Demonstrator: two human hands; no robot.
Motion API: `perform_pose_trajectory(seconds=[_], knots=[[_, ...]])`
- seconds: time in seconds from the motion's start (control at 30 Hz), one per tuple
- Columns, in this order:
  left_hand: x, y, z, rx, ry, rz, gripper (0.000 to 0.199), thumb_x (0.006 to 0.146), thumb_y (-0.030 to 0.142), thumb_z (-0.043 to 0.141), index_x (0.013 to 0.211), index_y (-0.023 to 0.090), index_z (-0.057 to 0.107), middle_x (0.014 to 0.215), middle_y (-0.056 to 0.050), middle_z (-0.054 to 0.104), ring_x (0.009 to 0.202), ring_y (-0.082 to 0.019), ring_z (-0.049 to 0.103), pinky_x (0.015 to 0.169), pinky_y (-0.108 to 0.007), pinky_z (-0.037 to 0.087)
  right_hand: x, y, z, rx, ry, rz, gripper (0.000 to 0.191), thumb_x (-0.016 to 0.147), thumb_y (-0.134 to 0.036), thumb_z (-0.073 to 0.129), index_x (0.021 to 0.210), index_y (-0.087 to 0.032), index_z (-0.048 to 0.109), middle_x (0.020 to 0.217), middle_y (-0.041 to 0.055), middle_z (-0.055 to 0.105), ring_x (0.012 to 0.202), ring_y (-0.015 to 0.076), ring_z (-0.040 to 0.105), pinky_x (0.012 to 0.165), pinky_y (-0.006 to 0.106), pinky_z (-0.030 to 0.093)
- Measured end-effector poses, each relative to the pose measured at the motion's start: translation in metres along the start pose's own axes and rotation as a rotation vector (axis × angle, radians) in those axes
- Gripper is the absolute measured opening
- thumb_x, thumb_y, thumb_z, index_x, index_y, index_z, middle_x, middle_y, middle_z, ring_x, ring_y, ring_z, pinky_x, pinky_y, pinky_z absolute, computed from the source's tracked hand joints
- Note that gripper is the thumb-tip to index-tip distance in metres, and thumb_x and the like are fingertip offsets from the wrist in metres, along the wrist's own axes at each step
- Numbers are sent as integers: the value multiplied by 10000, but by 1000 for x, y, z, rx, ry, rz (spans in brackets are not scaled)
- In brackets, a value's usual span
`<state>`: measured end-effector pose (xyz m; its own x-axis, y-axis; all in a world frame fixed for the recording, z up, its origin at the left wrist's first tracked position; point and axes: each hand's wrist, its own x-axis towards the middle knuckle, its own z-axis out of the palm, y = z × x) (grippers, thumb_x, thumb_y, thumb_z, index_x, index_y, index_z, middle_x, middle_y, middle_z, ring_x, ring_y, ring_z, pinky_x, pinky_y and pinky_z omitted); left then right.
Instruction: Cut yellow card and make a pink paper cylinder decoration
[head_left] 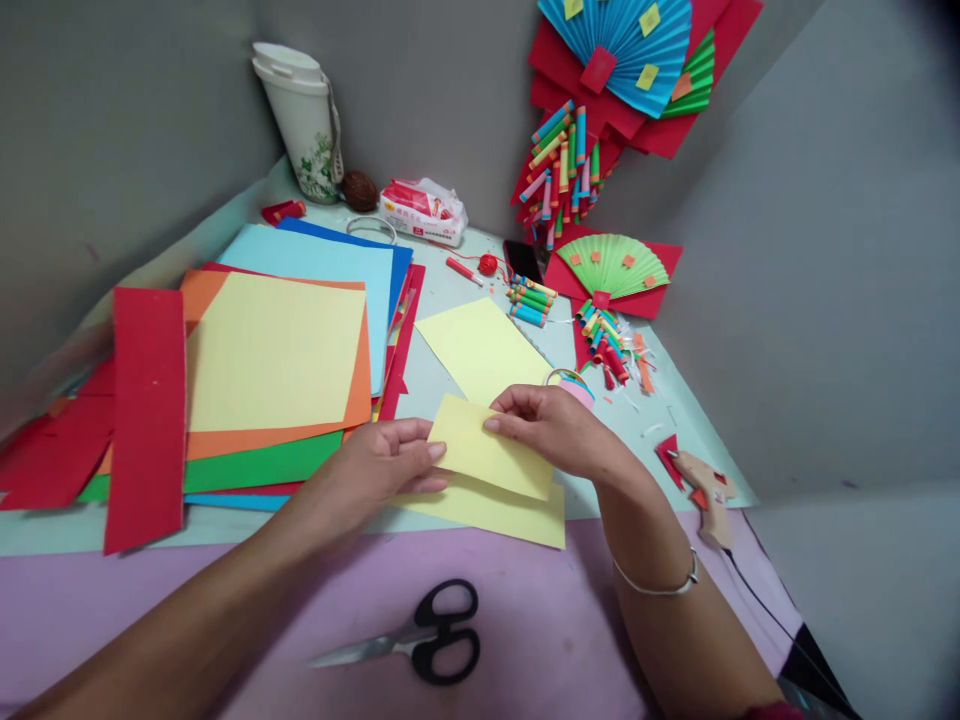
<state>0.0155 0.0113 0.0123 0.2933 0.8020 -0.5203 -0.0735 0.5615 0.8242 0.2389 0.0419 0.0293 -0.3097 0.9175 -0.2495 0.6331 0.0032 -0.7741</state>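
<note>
A small yellow paper piece (491,450) is held between my two hands, tilted above the table. My left hand (394,458) pinches its left edge, thumb on top and fingers beneath. At the upper edge, my right hand (544,425) grips the same piece between thumb and fingers. Just below it lies another yellow paper strip (517,515), partly covered. Behind my hands a larger yellow sheet (484,345) rests on the pale table cover. Black-handled scissors (446,632) lie on the pink cloth nearer to me, blades pointing left.
Stacked coloured papers (277,355) and a red strip (146,420) lie left. A cup (304,125) and tissue pack (424,210) stand at the back. Paper rolls (531,300) and a green fan (615,265) sit back right; a glue gun (709,490) with its cord lies right.
</note>
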Motion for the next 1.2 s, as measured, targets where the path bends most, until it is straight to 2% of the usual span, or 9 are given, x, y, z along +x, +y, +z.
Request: perform_pose_trajectory(seconds=[0.17,0.33,0.47,0.57,0.63,0.73,0.83,0.97,1.2], knots=[[2,-1,-1,14,26,-16,362,746,270,785,1084,180,689,1055,-62,774,936,-245,739,902,-347,580,-1,-1,0,10,-8,-1,224,833,-434,640,888,-220,674,752,-4,627,637,124,508,546,238,375],[2,-2,-2,9,79,-7,322,707,256,814,1006,195,712,996,-46,788,842,-229,756,830,-311,607,-4,-6,-2,-6,2,-16,235,847,-441,624,881,-215,683,747,-6,628,641,122,497,549,238,370],[0,0,0,1,45,27,253,694,262,816,932,213,743,887,-31,797,821,-241,756,801,-315,612,-4,-8,-4,-13,21,-40,238,874,-423,585,861,-208,686,733,-7,616,649,122,497,555,236,369],[0,0,-1,8,31,21,295,684,277,823,962,216,746,893,-39,796,835,-251,753,811,-334,601,-4,-7,-4,-20,27,-32,227,869,-411,589,857,-206,686,718,-10,608,628,119,482,541,237,357],[1,0,-3,13,-14,-2,355,684,285,825,1019,204,737,939,-50,793,877,-246,746,862,-332,574,-4,-7,-5,-27,31,-28,222,866,-408,592,852,-208,687,716,-12,606,622,118,479,536,237,351],[-2,3,-5,5,-177,-11,435,711,299,808,1123,203,708,1022,-65,781,961,-258,724,899,-344,542,-6,-9,-5,-27,4,-30,221,867,-413,596,857,-213,688,721,-12,606,633,121,485,542,237,351],[-6,5,-4,-68,-305,-3,422,762,335,763,1160,211,698,1068,-78,770,985,-271,710,887,-364,530,-9,-14,-3,0,-61,-62,213,869,-406,601,865,-210,686,740,-10,615,662,124,496,573,236,373],[-7,1,-1,-158,-327,-47,382,780,363,745,1124,199,718,1035,-85,775,947,-252,712,878,-346,518,-11,-22,3,26,-123,-95,191,872,-371,599,850,-200,681,749,-12,627,680,122,510,593,230,390],[-5,-4,0,-138,-284,-46,326,815,390,701,1065,185,733,968,-76,780,838,-226,713,778,-301,521,-12,-25,13,-83,-34,-125,193,888,-361,584,843,-210,694,713,-20,632,644,115,513,569,227,371]])
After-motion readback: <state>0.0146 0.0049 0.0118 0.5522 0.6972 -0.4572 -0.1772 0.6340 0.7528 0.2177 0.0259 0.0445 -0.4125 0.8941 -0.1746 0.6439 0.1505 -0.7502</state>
